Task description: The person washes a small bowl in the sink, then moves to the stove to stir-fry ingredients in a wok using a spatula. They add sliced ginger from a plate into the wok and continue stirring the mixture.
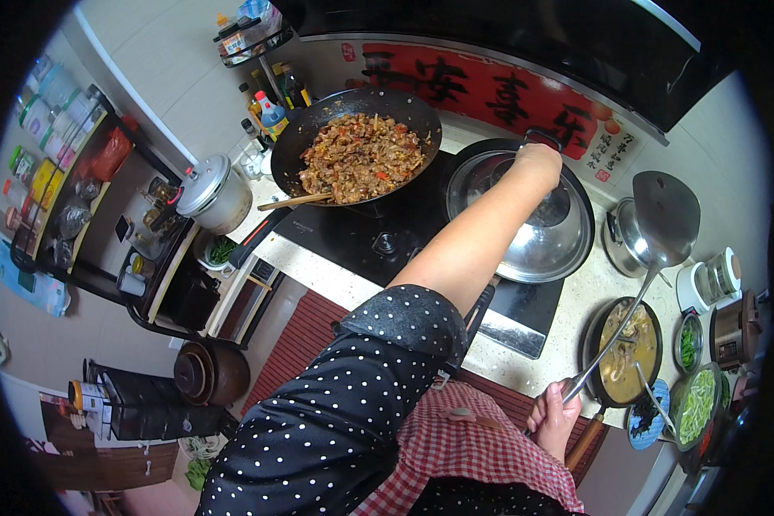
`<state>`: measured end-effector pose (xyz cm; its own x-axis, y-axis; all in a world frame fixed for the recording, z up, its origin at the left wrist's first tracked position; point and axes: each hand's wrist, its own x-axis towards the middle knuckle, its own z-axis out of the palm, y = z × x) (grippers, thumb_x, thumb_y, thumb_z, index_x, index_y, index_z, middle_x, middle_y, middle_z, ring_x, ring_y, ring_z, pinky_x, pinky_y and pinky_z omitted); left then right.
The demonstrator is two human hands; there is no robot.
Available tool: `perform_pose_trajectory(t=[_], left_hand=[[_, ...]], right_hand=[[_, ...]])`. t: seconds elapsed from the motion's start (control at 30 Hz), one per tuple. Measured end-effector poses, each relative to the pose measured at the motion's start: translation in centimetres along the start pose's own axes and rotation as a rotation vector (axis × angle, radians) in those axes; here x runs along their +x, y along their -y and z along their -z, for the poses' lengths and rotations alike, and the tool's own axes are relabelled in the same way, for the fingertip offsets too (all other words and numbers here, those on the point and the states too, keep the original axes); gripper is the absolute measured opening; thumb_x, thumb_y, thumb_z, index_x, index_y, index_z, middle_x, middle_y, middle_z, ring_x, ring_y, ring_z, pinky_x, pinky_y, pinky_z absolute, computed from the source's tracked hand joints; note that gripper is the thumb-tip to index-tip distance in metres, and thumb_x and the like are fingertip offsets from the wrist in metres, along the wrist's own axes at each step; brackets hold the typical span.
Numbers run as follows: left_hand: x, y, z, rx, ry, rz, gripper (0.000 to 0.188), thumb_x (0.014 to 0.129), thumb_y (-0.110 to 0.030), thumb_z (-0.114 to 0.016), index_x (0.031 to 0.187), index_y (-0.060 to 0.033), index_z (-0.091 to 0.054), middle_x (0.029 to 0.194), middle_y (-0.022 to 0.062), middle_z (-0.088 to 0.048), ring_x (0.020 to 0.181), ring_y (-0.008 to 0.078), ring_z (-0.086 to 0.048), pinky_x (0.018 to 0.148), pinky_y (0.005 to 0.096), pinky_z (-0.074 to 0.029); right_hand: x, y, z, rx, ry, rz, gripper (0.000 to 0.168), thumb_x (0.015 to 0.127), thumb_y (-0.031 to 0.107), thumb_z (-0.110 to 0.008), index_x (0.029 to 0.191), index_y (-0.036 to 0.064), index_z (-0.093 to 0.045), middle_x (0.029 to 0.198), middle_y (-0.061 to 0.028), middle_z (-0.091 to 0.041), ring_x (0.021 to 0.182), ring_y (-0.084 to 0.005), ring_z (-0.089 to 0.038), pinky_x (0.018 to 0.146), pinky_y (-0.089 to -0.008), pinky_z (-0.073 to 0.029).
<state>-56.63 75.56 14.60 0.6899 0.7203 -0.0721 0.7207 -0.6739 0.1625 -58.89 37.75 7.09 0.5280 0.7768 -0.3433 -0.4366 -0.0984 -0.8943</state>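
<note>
My left hand [539, 165] reaches across the hob and is closed at the top of a domed steel wok lid [522, 248]. The back of the hand hides its fingers and the lid's knob. Beneath the lid sits a dark wok [588, 226], its far loop handle just beyond the hand. My right hand [556, 413] grips the handle of a steel wok spatula [667, 219], whose broad blade is raised above the right counter. To the left, a second wok [419, 106] holds browned, chopped food [361, 155] with red pieces. A wooden utensil handle [295, 201] sticks out over its rim.
Right of the hob are a lidded steel pot [622, 238], a pan of yellowish soup [629, 355], a tub of shredded green vegetable [696, 406] and a blue dish [648, 422]. Leftward stand sauce bottles [272, 116], a pressure cooker [213, 193] and a shelf rack [97, 213].
</note>
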Motion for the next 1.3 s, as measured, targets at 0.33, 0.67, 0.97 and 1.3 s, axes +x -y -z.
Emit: perform_pose_trajectory(t=[0.33,0.67,0.97,1.3], left_hand=[[-0.3,-0.3,0.2,0.007,-0.012,-0.027,0.035,0.069,-0.014,-0.073,0.102,-0.0047,-0.069,0.107,0.0143,-0.066,0.102,0.0267,-0.063,0.085,0.0355,-0.051],[-0.1,-0.3,0.2,0.022,-0.004,-0.018,0.036,0.066,-0.012,-0.075,0.101,-0.0059,-0.07,0.105,0.0142,-0.066,0.1,0.0273,-0.063,0.084,0.036,-0.051],[-0.2,-0.4,0.4,0.025,0.005,-0.034,0.035,0.066,-0.012,-0.074,0.101,-0.0059,-0.07,0.104,0.0141,-0.067,0.099,0.0271,-0.064,0.084,0.0359,-0.051],[0.3,-0.2,0.0,0.014,0.011,-0.036,0.039,0.066,-0.013,-0.076,0.104,-0.0072,-0.069,0.107,0.0128,-0.066,0.102,0.026,-0.063,0.085,0.0355,-0.051]], right_hand=[[0.2,0.0,0.1,-0.009,0.02,0.003,0.016,0.095,0.015,-0.051,0.085,0.009,-0.04,0.053,0.0022,-0.034,0.038,-0.0057,-0.027,0.034,-0.0223,-0.024],[0.3,-0.3,0.3,-0.016,0.027,-0.001,0.016,0.094,0.015,-0.052,0.085,0.009,-0.04,0.054,0.0017,-0.035,0.038,-0.0059,-0.028,0.034,-0.022,-0.025],[0.1,0.0,-0.1,-0.023,0.009,-0.012,0.015,0.095,0.013,-0.05,0.085,0.008,-0.04,0.054,0.0015,-0.035,0.039,-0.0061,-0.027,0.034,-0.0224,-0.024],[0.3,-0.1,0.0,-0.016,0.021,-0.009,0.015,0.095,0.014,-0.051,0.086,0.009,-0.04,0.053,0.002,-0.034,0.038,-0.0059,-0.027,0.033,-0.0222,-0.023]])
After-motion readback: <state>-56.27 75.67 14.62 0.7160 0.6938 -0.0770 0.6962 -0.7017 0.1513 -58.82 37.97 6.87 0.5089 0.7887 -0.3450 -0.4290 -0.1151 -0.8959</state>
